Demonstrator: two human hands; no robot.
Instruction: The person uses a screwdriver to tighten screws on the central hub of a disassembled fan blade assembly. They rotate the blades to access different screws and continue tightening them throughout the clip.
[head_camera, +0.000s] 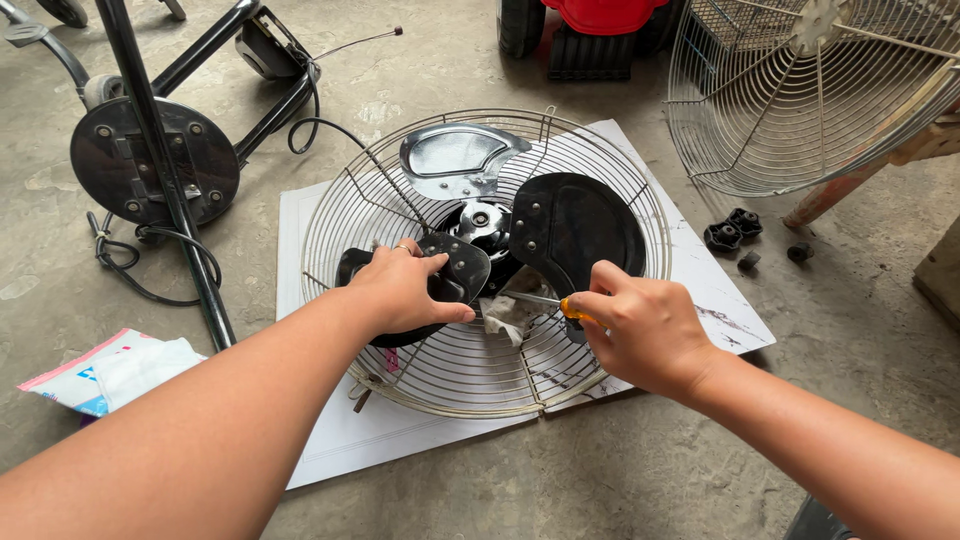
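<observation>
Fan blades (520, 240) on white board (330, 440), concrete floor (620, 480)

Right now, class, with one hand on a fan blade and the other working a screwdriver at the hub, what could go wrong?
1. The screwdriver in the right hand could slip off the hub towards the left hand steadying the dark blade.
2. The blades may turn under pressure, pinching fingers against the wire guard.
3. The loose black knobs on the floor could get lost.
</observation>
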